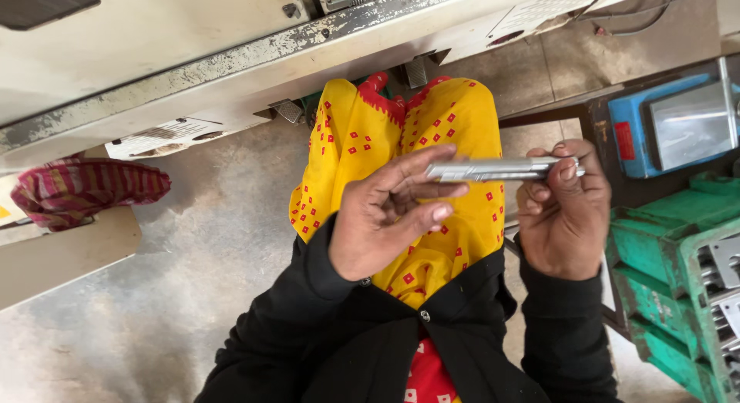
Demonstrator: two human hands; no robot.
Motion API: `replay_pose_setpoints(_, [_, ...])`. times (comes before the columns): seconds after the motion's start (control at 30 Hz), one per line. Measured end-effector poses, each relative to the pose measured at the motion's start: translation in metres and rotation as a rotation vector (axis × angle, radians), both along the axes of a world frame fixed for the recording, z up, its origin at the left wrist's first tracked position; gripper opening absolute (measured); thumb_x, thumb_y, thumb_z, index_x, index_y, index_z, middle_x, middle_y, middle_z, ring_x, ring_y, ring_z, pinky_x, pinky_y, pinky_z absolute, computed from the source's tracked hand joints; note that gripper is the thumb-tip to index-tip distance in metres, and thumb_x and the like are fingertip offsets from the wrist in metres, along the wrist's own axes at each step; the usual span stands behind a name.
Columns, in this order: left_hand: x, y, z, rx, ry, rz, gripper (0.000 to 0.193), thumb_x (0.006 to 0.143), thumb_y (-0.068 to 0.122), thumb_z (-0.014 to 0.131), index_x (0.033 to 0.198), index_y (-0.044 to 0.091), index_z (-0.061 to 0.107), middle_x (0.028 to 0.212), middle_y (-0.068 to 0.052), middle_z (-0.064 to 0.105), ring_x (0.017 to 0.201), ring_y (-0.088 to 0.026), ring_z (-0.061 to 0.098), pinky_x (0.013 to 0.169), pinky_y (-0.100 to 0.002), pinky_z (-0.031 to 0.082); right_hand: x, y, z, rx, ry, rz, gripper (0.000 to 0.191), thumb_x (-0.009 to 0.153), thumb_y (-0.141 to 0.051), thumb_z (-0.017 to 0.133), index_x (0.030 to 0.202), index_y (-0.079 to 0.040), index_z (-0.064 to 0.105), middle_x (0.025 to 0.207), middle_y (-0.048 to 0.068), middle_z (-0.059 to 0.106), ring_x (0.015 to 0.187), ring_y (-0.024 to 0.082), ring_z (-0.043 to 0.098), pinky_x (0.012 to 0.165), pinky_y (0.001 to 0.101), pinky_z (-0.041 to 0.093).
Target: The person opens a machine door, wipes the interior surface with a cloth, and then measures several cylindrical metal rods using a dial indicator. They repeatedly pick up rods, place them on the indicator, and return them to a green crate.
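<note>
item: 1 slim metal piece [493, 169], held level above the lap between 2 hands.
left hand [389, 214] pinched its near end; right hand [565, 210] clenched around the far end, hiding the tip. green crate [663, 249] was cut off at the right edge.

sleeves [324, 295]: black, long, reaching the wrists
jacket [385, 357]: black, open front
garment [401, 164]: yellow, small red squares, red edging

A metal bar [493, 169] lies crosswise between the left hand [389, 214] and the right hand [564, 210], above the lap cloth [401, 133], with the machine frame [231, 64] beyond, stacked crates [671, 295] to the right, and a cloth bundle [85, 189] far left.
</note>
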State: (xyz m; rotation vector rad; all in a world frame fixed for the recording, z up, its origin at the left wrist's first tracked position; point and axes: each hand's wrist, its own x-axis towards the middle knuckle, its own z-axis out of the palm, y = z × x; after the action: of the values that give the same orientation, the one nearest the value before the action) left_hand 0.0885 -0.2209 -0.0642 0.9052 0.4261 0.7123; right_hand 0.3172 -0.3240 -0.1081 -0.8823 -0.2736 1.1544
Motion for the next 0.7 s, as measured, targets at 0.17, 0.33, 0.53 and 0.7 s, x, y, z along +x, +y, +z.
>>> replay_pose_setpoints(0.17, [0.03,-0.024,-0.013,0.235,0.038,0.266,0.037,0.111,-0.006,0.061,0.146,0.006,0.057,0.146,-0.011,0.063,0.129,-0.017,0.061,0.109,-0.029,0.053,-0.032,-0.005,-0.044,-0.135,0.368,0.105,0.024,0.109,-0.015,0.064,0.129,-0.003,0.06,0.109,0.006,0.068,0.085,0.009,0.065,0.075,0.0201,0.054])
replay_pose_setpoints(0.33, [0.023,-0.026,-0.008,0.451,0.179,0.177,0.032,0.109,-0.003,0.059,0.139,0.008,0.059,0.144,-0.011,0.064,0.139,-0.022,0.062,0.117,-0.03,0.052,-0.073,-0.008,-0.064,-0.017,0.266,0.146,0.046,0.102,-0.033,0.069,0.138,-0.008,0.053,0.127,0.003,0.063,0.119,0.018,0.063,0.109,0.0339,0.05])
replay_pose_setpoints(0.53, [0.016,-0.02,0.008,0.664,0.247,0.182,0.03,0.107,0.001,0.06,0.137,0.008,0.06,0.142,-0.01,0.064,0.139,-0.025,0.062,0.119,-0.031,0.05,-0.079,0.0,-0.051,0.019,0.167,0.205,0.067,0.097,-0.055,0.068,0.143,-0.01,0.047,0.14,0.005,0.055,0.131,0.024,0.054,0.118,0.0423,0.04])
replay_pose_setpoints(0.7, [0.014,-0.022,0.009,0.664,0.2,0.2,0.029,0.107,-0.001,0.062,0.135,0.007,0.061,0.14,-0.009,0.065,0.139,-0.024,0.062,0.119,-0.03,0.05,-0.08,0.002,-0.049,-0.053,0.189,0.194,0.065,0.099,-0.055,0.069,0.143,-0.012,0.048,0.139,0.002,0.053,0.13,0.021,0.052,0.119,0.04,0.04])
